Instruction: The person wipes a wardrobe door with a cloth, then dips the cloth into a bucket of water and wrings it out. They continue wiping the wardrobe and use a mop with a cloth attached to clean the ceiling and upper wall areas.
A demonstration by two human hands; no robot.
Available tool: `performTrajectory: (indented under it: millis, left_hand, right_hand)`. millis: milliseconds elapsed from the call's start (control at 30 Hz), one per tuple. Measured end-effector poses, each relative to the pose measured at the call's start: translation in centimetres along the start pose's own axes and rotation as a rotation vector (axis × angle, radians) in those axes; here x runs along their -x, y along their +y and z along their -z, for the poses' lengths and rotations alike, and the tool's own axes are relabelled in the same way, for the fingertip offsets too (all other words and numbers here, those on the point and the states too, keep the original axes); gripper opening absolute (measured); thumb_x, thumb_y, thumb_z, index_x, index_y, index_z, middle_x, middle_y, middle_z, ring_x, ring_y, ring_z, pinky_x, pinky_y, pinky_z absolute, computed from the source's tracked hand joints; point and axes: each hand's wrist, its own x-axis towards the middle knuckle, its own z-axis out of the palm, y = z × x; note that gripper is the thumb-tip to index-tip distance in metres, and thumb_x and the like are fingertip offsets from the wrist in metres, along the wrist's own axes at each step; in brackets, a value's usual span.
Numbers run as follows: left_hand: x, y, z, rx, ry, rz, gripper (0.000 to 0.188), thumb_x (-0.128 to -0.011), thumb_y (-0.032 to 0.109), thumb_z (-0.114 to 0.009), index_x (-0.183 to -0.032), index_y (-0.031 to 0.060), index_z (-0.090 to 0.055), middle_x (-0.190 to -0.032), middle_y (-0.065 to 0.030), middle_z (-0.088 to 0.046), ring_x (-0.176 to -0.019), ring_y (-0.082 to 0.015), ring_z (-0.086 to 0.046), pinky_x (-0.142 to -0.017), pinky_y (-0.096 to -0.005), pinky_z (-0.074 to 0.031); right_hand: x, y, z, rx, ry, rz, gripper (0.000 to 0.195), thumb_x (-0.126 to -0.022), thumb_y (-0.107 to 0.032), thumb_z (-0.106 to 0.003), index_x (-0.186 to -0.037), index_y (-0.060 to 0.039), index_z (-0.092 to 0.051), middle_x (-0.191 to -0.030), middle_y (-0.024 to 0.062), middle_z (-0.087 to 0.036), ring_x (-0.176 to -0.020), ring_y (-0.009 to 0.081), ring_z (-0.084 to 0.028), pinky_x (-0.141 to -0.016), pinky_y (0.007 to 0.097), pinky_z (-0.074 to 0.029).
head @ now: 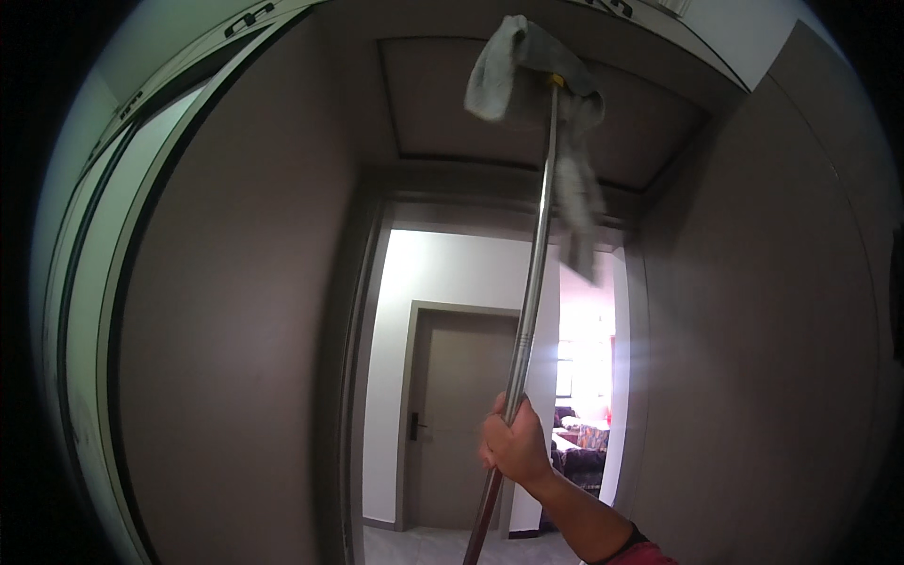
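My right hand (518,441) is wrapped around a shiny metal pole (534,282), raised steeply in front of me. A grey cloth (498,70) is draped over the pole's upper end, where a small yellow fitting (557,80) shows. One long end of the cloth hangs down beside the pole and looks blurred. The cloth is up against or close below a dark brown overhead panel (452,99) with a black inset border; whether they touch I cannot tell. The pole's lower end runs out of the picture at the bottom. My left hand is out of view.
Brown panels rise on the left (233,296) and right (748,353). Between them a doorway opens on a closed door (462,409) with a dark handle (415,426), a pale tiled floor (438,547) and a bright room with dark seating (583,466). Black handles (248,20) sit at upper left.
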Motion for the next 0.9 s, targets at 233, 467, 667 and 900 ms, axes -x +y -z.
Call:
performTrajectory:
  millis: [233,467,667,900]
  left_hand:
    - [-3.7,-3.1,0.0,-0.055,0.042,-0.107,0.031,-0.071,0.022,-0.059,-0.05,0.0017,-0.047,-0.042,-0.0046,-0.04,-0.041,-0.0132,-0.038,-0.041,-0.0334,-0.03]
    - [-6.6,-3.6,1.5,-0.064,0.056,-0.133,0.03,-0.07,0.022,-0.059,-0.052,0.0001,-0.049,-0.043,-0.008,-0.044,-0.041,-0.017,-0.041,-0.043,-0.0358,-0.033]
    - [-10.0,-7.6,2.7,-0.104,0.064,-0.137,0.027,-0.068,0.021,-0.061,-0.054,0.0,-0.051,-0.046,-0.0091,-0.047,-0.043,-0.0177,-0.043,-0.043,-0.0361,-0.034]
    - [-13.1,-10.1,3.9,-0.116,0.13,-0.204,0.028,-0.07,0.022,-0.061,-0.056,-0.0001,-0.05,-0.044,-0.0074,-0.044,-0.042,-0.0162,-0.041,-0.042,-0.0356,-0.033]
  right_hand:
    - [-1.6,1.6,-0.5,0.135,0.104,0.021,0.011,-0.077,-0.004,-0.042,-0.083,-0.0048,-0.033,-0.051,0.0025,-0.037,-0.033,0.0118,-0.041,-0.03,0.0274,-0.035]
    - [-3.6,3.6,-1.6,0.191,0.18,0.033,0.011,-0.076,-0.006,-0.045,-0.081,-0.0042,-0.035,-0.053,0.0028,-0.04,-0.036,0.0115,-0.043,-0.031,0.0274,-0.036]
    - [-5.7,5.8,-3.5,0.227,0.174,0.048,0.012,-0.075,-0.006,-0.045,-0.08,-0.0043,-0.034,-0.052,0.0032,-0.041,-0.036,0.0119,-0.044,-0.031,0.028,-0.037]
    - [-8.1,8.6,-5.8,0.338,0.2,0.022,0.013,-0.075,-0.006,-0.045,-0.084,-0.0013,-0.036,-0.05,0.0051,-0.043,-0.036,0.0154,-0.046,-0.032,0.0299,-0.038]
